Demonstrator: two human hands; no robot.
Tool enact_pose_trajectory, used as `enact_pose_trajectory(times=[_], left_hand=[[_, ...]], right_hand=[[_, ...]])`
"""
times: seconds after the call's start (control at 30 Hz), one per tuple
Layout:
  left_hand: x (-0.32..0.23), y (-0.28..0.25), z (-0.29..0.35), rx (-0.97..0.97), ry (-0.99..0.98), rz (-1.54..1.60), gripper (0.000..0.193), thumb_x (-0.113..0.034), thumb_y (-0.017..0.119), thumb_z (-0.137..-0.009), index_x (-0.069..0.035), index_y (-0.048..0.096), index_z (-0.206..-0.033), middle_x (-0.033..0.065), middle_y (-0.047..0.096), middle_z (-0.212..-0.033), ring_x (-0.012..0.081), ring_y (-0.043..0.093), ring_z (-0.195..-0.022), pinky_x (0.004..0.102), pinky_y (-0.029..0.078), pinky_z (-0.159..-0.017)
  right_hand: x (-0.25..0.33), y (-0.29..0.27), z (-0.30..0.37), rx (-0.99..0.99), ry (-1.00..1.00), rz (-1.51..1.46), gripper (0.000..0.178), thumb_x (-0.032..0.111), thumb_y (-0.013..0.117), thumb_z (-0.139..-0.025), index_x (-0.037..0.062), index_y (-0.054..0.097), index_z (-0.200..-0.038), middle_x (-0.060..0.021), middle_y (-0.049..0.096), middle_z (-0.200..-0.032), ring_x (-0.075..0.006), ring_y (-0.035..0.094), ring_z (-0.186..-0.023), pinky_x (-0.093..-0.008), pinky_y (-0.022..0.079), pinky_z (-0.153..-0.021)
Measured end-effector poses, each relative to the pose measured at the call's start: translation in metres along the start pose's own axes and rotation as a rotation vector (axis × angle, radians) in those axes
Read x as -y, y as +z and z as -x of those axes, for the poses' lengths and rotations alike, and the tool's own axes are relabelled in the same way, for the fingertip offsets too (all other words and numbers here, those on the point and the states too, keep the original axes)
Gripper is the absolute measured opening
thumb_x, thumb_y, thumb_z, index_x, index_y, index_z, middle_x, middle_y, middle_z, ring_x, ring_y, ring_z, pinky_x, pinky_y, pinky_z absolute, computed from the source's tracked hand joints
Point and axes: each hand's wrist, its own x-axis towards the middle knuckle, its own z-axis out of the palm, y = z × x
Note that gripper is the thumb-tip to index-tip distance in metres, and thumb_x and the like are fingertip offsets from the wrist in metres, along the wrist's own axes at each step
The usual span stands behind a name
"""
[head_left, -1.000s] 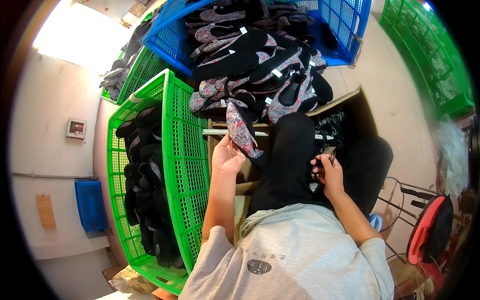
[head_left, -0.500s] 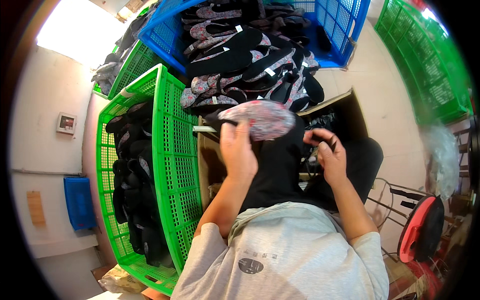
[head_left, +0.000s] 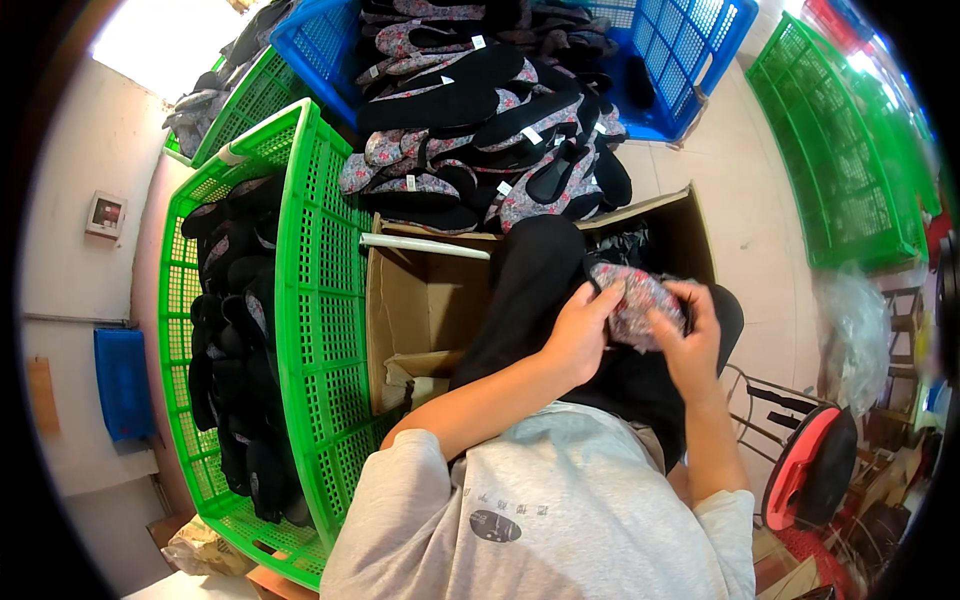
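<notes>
Gripping one floral shoe [head_left: 633, 300] between them, left hand [head_left: 578, 330] and right hand [head_left: 690, 335], above a cardboard box [head_left: 420, 300]

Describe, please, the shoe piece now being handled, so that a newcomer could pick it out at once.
Start at the open cardboard box beside the big green crate. Just to its right, over the person's dark lap, the left hand and right hand together hold a floral fabric shoe piece. Unlike the many similar floral pieces heaped in the blue crate, it alone is in hand.
</notes>
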Motion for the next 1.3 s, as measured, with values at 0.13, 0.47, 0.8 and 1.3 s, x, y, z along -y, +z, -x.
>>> enact_pose_trajectory(times=[0.13,0.47,0.8,1.3], left_hand=[[-0.007,-0.031,0.027,-0.117,-0.130,-0.144,0.025,-0.024,0.054,-0.103,-0.004,0.053,-0.118,0.0100,0.062,-0.117,0.0189,0.062,-0.104,0.0367,0.050,-0.092],[-0.044,-0.059,0.058,-0.091,-0.141,-0.103,0.019,-0.018,0.066,-0.096,-0.002,0.061,-0.107,0.0091,0.068,-0.101,0.0194,0.066,-0.095,0.0341,0.051,-0.088],[-0.041,-0.085,0.044,-0.415,0.653,-1.212,0.021,-0.006,0.072,-0.086,-0.003,0.053,-0.077,0.0072,0.053,-0.076,0.0187,0.055,-0.065,0.0345,0.043,-0.058],[-0.035,-0.084,0.045,-0.398,0.446,-0.642,0.019,-0.006,0.068,-0.091,0.000,0.059,-0.106,0.0055,0.061,-0.097,0.0117,0.058,-0.081,0.0259,0.050,-0.075]], right_hand=[[-0.014,0.028,0.038,0.040,-0.051,-0.052,0.035,0.001,0.076,-0.082,-0.0005,0.059,-0.113,-0.0135,0.067,-0.115,-0.0147,0.063,-0.099,-0.0291,0.051,-0.089],[-0.014,0.061,0.048,0.201,-0.174,0.017,0.033,0.001,0.078,-0.081,0.0019,0.061,-0.110,-0.0121,0.070,-0.101,-0.0180,0.069,-0.088,-0.0289,0.054,-0.079],[-0.012,0.095,0.024,0.244,0.074,0.018,0.021,0.015,0.070,-0.090,0.0016,0.060,-0.104,-0.0130,0.069,-0.085,-0.0206,0.068,-0.074,-0.0312,0.052,-0.067],[-0.034,0.115,-0.059,0.327,0.536,-0.387,0.013,0.006,0.071,-0.086,0.0034,0.060,-0.093,-0.0026,0.063,-0.084,-0.0104,0.061,-0.076,-0.0258,0.049,-0.068]])
